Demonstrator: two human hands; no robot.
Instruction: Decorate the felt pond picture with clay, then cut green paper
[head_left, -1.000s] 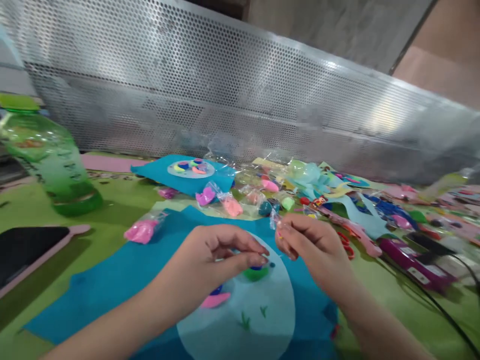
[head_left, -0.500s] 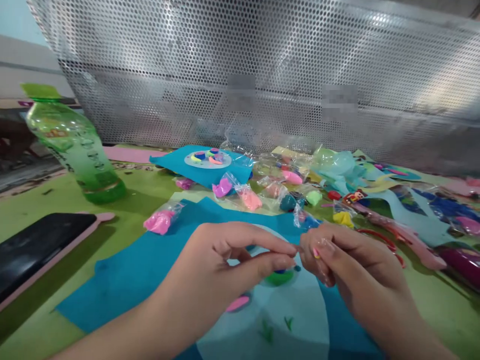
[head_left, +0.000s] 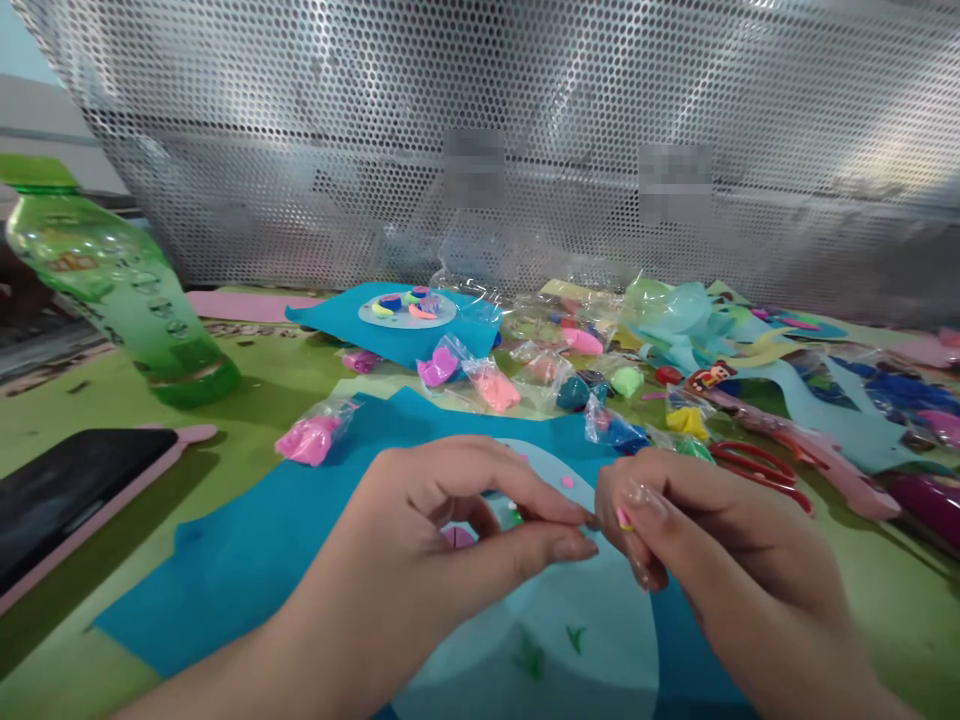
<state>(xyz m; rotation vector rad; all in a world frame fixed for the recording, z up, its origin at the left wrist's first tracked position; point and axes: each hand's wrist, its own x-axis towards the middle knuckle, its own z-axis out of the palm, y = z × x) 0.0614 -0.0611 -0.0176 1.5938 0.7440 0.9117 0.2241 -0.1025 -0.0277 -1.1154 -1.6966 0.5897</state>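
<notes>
My right hand (head_left: 690,545) is closed, with a small pink-and-yellow bit of modelling clay (head_left: 625,518) pinched between thumb and forefinger. Just left of it is my left hand (head_left: 465,540), its thumb and forefinger drawn together and almost touching the right hand's fingers. Whatever lies between those left fingertips is too small to make out. Beneath both hands a pale blue paper disc (head_left: 600,610) lies on a blue paper sheet (head_left: 247,540). Small green clay leaves (head_left: 575,638) and a pink dot (head_left: 568,482) are on the disc, and the left hand partly covers a pink piece (head_left: 459,537).
A green bottle (head_left: 120,290) and a phone (head_left: 82,490) stand and lie at left. Bagged clay, including pink (head_left: 311,438) and yellow (head_left: 686,420) lumps, lies beyond the sheet. Red-handled scissors (head_left: 757,465) are at right. A perforated metal panel (head_left: 375,130) rises behind.
The view has shifted slightly, and the bottle and phone appear further left. Both hands keep almost the same pose, the left forefinger and thumb slightly further apart.
</notes>
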